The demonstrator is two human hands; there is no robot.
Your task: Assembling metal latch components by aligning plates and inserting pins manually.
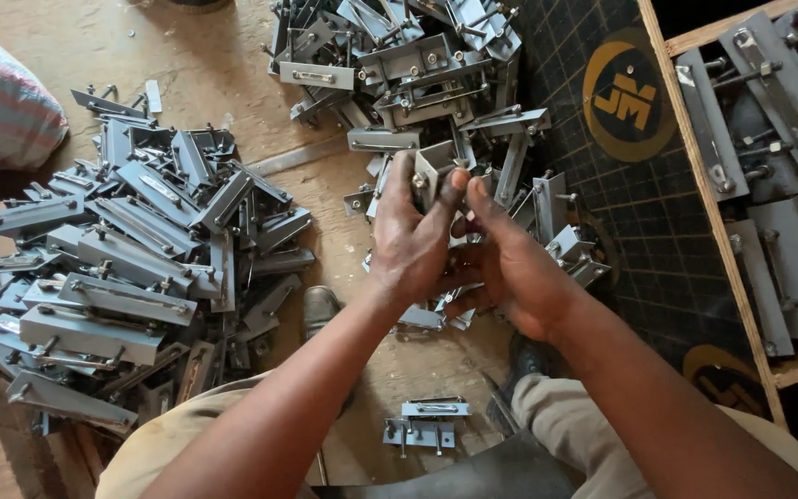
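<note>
The dusty wooden floor [233, 55] carried everything, two loose grey brackets [425, 423] lying nearest the knees. Above them the left hand [413, 242] had its fingers [397, 189] closed around an upright grey metal bracket [433, 174], long axis vertical, while the right hand [510, 263] pinched its right edge. Beyond lay a heap of brackets [417, 65].

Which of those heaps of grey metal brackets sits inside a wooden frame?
The heap at the far right: its brackets lie flat inside a wooden frame. The left pile and top pile lie loose on the floor.
</note>
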